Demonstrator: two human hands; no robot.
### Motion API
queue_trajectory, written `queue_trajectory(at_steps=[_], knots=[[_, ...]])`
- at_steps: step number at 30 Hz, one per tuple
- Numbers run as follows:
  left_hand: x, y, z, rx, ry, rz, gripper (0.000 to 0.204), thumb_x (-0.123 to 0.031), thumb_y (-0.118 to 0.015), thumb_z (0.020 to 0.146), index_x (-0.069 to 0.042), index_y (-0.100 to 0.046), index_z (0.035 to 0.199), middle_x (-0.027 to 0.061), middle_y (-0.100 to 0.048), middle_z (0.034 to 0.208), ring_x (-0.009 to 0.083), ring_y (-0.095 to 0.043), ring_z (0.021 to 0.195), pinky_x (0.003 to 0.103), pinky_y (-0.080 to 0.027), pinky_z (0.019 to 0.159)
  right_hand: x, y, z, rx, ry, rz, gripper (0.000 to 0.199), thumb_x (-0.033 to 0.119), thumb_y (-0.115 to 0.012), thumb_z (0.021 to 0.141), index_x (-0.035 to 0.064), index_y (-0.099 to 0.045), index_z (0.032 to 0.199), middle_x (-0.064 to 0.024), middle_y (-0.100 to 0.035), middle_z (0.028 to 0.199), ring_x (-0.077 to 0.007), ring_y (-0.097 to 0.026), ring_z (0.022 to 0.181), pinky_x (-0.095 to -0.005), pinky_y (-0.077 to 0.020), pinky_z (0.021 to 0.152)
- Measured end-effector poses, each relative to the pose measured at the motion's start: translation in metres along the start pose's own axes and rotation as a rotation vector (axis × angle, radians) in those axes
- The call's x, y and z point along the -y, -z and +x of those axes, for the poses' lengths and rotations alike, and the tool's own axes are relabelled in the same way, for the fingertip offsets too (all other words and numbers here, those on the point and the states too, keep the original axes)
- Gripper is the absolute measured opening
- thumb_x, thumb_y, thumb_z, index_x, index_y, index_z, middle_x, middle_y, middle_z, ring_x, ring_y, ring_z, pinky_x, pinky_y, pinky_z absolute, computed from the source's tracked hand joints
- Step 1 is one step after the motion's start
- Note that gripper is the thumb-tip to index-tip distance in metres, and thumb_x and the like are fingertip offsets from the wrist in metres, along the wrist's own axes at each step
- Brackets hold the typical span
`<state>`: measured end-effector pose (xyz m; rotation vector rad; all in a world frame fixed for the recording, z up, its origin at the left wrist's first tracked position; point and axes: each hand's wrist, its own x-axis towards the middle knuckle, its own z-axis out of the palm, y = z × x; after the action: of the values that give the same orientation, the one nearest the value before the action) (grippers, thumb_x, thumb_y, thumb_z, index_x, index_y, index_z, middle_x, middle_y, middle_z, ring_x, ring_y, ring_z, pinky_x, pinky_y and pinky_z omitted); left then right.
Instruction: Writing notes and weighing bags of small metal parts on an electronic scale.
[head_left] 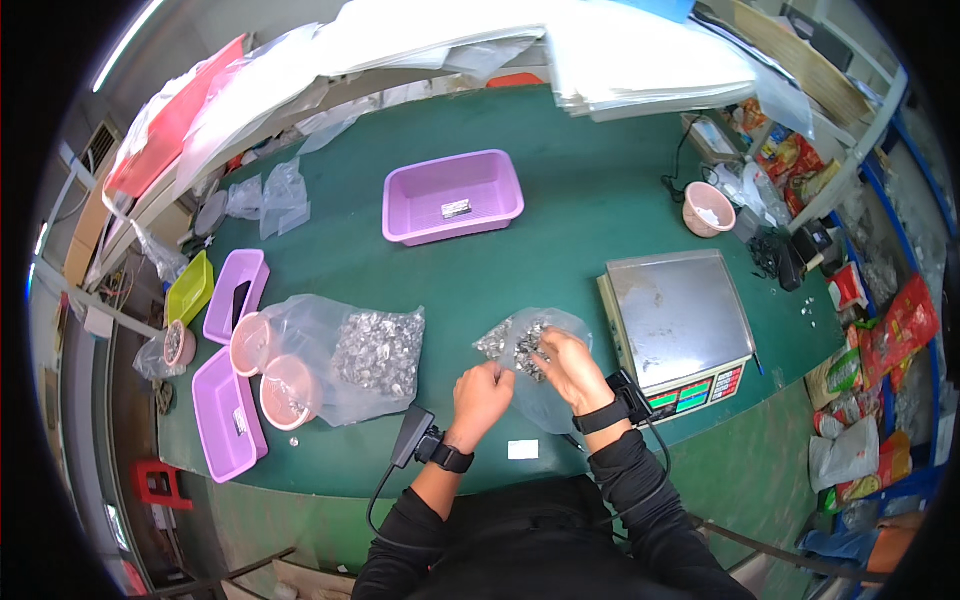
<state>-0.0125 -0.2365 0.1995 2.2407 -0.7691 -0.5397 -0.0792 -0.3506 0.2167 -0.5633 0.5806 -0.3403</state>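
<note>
Near the worktop's front edge our right hand [568, 362] pinches a clear bag [535, 350] of small silvery parts — our left hand [482, 390], fingers curled shut, grips its near side, the scale [676, 318] just beside.

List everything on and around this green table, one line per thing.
small clear bag: one, holds silvery parts, in front of the person, in both hands
large clear bag: one, silvery parts, left of the hands
scale: one, grey, right
purple tubs: three, one centre back, two at left edge
pink bowls: two by the large bag, one far right
yellow-green tray: one, far left
left hand: one, at the small bag
right hand: one, fingers in the parts
</note>
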Motion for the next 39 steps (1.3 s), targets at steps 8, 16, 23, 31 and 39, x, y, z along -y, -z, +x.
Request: queue_trajectory(at_steps=[8, 16, 23, 31, 39], knots=[[0.076, -0.028, -0.049, 0.329, -0.11, -0.072, 0.029, -0.026, -0.058, 0.07, 0.002, -0.055, 0.074, 0.0104, -0.054, 0.071, 0.0221, -0.053, 0.064, 0.029, -0.041, 0.057, 0.002, 0.051, -0.086, -0.016, 0.185, -0.553, 0.022, 0.013, -0.04, 0.082, -0.0039, -0.049, 0.094, -0.0083, -0.056, 0.076, -0.0133, -0.053, 0.067, -0.0213, -0.0422, 0.062], [0.108, -0.091, -0.059, 0.347, -0.412, 0.381, 0.035, -0.018, -0.066, 0.058, -0.003, -0.048, 0.084, 0.011, -0.047, 0.093, 0.0285, -0.044, 0.087, 0.036, -0.037, 0.071, -0.03, 0.098, -0.116, -0.154, 0.013, -0.698, 0.022, 0.014, -0.047, 0.079, -0.0018, -0.048, 0.094, -0.0064, -0.055, 0.073, -0.0108, -0.05, 0.062, -0.0215, -0.041, 0.057], [0.038, -0.045, -0.079, 0.591, -0.154, -0.546, 0.024, -0.009, -0.063, 0.066, -0.004, -0.044, 0.081, 0.0032, -0.051, 0.075, 0.0109, -0.049, 0.07, 0.024, -0.04, 0.064, -0.038, 0.079, -0.112, 0.188, 0.154, -1.374, 0.029, 0.018, -0.058, 0.07, 0.0001, -0.052, 0.092, -0.0109, -0.054, 0.076, -0.0202, -0.052, 0.071, -0.0299, -0.0406, 0.067], [-0.02, -0.028, -0.029, -0.144, -0.222, 0.039, 0.035, -0.019, -0.057, 0.065, 0.0, -0.046, 0.093, 0.0145, -0.049, 0.079, 0.0272, -0.05, 0.069, 0.036, -0.041, 0.062, 0.02, 0.009, -0.089, 0.263, 0.102, -0.041, 0.028, 0.008, -0.047, 0.078, -0.0053, -0.044, 0.101, -0.0117, -0.051, 0.096, -0.0187, -0.048, 0.092, -0.0324, -0.0382, 0.08], [0.012, -0.02, -0.01, 0.109, 0.039, -0.173, 0.038, -0.033, -0.043, 0.077, -0.001, -0.053, 0.059, 0.0111, -0.052, 0.051, 0.0265, -0.053, 0.05, 0.035, -0.041, 0.051, -0.019, 0.025, 0.01, -0.443, 0.593, -1.568, 0.017, 0.013, -0.052, 0.071, -0.0044, -0.054, 0.074, -0.017, -0.057, 0.073, -0.0276, -0.056, 0.065, -0.0332, -0.0434, 0.058]])
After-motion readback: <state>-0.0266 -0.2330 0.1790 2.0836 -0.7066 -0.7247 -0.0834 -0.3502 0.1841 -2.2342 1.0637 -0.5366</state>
